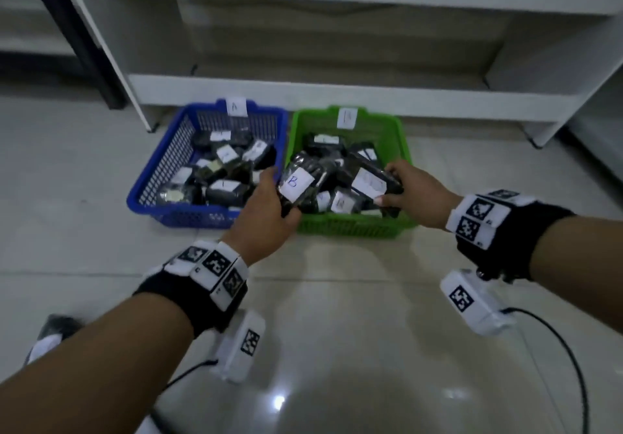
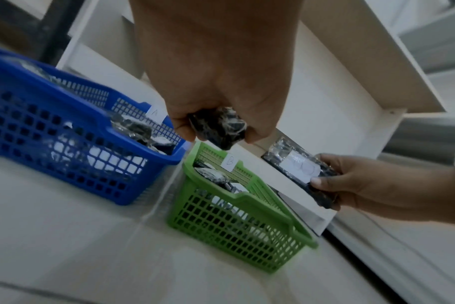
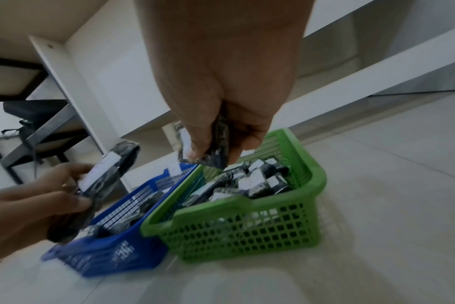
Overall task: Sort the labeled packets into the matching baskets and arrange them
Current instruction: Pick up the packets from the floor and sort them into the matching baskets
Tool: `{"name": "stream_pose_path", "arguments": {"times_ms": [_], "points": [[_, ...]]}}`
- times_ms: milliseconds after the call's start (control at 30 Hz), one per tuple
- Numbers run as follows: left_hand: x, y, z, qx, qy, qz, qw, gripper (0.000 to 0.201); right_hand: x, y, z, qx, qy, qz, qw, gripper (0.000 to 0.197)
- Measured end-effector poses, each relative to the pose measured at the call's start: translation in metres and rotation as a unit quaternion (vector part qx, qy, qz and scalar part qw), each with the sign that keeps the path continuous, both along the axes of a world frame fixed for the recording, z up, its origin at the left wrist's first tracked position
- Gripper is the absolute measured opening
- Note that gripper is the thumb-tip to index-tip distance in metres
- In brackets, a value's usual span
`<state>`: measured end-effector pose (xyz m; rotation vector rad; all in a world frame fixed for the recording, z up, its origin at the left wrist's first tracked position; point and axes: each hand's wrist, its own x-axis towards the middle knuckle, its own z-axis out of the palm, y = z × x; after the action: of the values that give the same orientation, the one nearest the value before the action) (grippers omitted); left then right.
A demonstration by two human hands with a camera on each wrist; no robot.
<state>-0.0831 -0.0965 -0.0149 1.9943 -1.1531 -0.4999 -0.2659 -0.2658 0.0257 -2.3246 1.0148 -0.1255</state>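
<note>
A blue basket (image 1: 161,177) tagged A and a green basket (image 1: 401,150) tagged B stand side by side on the floor, each holding several black packets with white labels. My left hand (image 1: 266,207) grips a black packet labelled B (image 1: 298,182) above the green basket's left front corner. My right hand (image 1: 414,191) holds another labelled black packet (image 1: 371,181) over the green basket's right side. In the left wrist view the left hand (image 2: 216,98) pinches its packet (image 2: 218,129). The right wrist view has the right hand (image 3: 221,115) holding its packet (image 3: 218,148) above the green basket (image 3: 273,207).
A white shelf unit (image 1: 337,96) runs right behind both baskets, with a dark frame leg (image 1: 77,39) at the left. A dark packet (image 1: 54,329) lies on the tiled floor at the lower left. Cables (image 1: 553,339) trail from the wrist cameras.
</note>
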Motion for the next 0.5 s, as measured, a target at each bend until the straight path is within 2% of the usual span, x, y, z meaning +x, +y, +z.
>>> {"name": "stream_pose_path", "arguments": {"times_ms": [100, 167, 300, 500], "points": [[0.0, -0.023, -0.005, -0.002, 0.078, 0.027, 0.997, 0.045, 0.003, -0.026, -0.007, 0.011, -0.046, -0.074, 0.996, 0.047], [-0.003, -0.04, -0.009, 0.02, 0.08, 0.018, 0.996, 0.041, 0.007, -0.041, -0.016, 0.017, -0.05, -0.124, 0.991, 0.046], [-0.012, -0.073, -0.014, 0.048, 0.059, -0.011, 0.997, 0.04, 0.012, -0.054, -0.04, 0.008, 0.031, -0.217, 0.976, 0.039], [-0.017, -0.124, -0.027, 0.088, 0.037, -0.032, 0.995, 0.037, 0.005, -0.054, -0.068, -0.014, 0.026, -0.214, 0.976, 0.04]]}}
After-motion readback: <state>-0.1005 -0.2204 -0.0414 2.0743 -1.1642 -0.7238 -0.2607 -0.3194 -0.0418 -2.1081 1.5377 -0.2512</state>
